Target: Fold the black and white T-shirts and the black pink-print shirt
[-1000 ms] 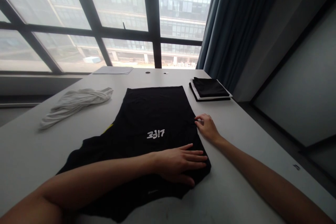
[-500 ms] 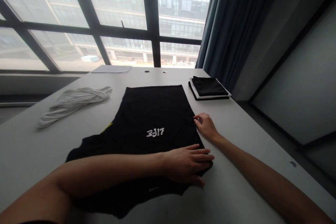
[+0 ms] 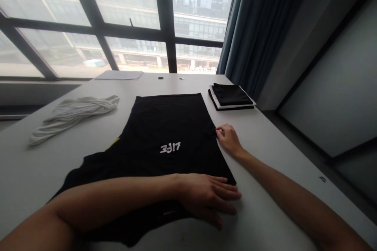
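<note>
A black T-shirt (image 3: 173,117) with white lettering lies spread on the white table, its straight hem toward the window. My left forearm crosses over it, hiding part of the cloth. Flat and with fingers apart, my left hand (image 3: 209,198) rests at the shirt's right edge near me, fingertips reaching past the cloth. Farther up that same edge, my right hand (image 3: 228,139) has its thumb and fingers curled together on the fabric border. A bit of yellow (image 3: 114,142) shows at the shirt's left side.
A stack of folded black and white clothes (image 3: 232,96) sits at the back right. To the left lies a crumpled white garment (image 3: 75,115). Papers (image 3: 119,75) are at the far table edge. A blue curtain (image 3: 259,27) hangs beside the window.
My left hand has slid a little toward me along the shirt's right edge, and the cloth corner there lies straighter. My right hand keeps its place at the edge. The view has shifted slightly.
</note>
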A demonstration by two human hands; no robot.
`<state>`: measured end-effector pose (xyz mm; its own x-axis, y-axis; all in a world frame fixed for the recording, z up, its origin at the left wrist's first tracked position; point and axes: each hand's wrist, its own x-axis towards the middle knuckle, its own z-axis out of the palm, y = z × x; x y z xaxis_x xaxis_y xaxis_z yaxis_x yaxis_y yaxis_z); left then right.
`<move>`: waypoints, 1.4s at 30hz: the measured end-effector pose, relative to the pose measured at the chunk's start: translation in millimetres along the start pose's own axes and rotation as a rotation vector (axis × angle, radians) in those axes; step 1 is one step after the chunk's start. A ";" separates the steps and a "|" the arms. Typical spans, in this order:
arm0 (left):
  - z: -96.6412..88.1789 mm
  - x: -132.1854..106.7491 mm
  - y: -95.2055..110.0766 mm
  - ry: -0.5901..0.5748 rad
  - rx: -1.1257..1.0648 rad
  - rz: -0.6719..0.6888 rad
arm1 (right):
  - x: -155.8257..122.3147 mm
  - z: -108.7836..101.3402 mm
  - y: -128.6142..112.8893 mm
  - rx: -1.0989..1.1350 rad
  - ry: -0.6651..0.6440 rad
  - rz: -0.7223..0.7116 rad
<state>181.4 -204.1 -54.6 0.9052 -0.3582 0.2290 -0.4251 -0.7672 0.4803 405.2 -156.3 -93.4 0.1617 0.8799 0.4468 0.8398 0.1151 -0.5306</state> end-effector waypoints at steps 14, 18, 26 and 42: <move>4.6 -7.6 -27.8 0.185 0.337 -0.611 | -1.1 -7.5 0.7 -0.097 -0.230 -0.389; 6.0 -9.6 -26.5 0.154 0.343 -0.611 | -1.0 -7.3 10.2 -0.282 -0.254 -0.366; -1.3 -6.8 -23.7 0.255 0.410 -0.679 | 2.0 -10.5 10.7 -0.119 -0.213 -0.353; -15.5 -17.1 -44.5 0.266 0.488 -0.822 | -0.7 -2.6 6.6 -0.145 -0.216 -0.124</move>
<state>184.8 -155.7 -66.8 0.8622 0.4687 0.1923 0.4365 -0.8799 0.1877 412.0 -157.4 -95.2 -0.0480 0.9427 0.3303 0.9141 0.1747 -0.3658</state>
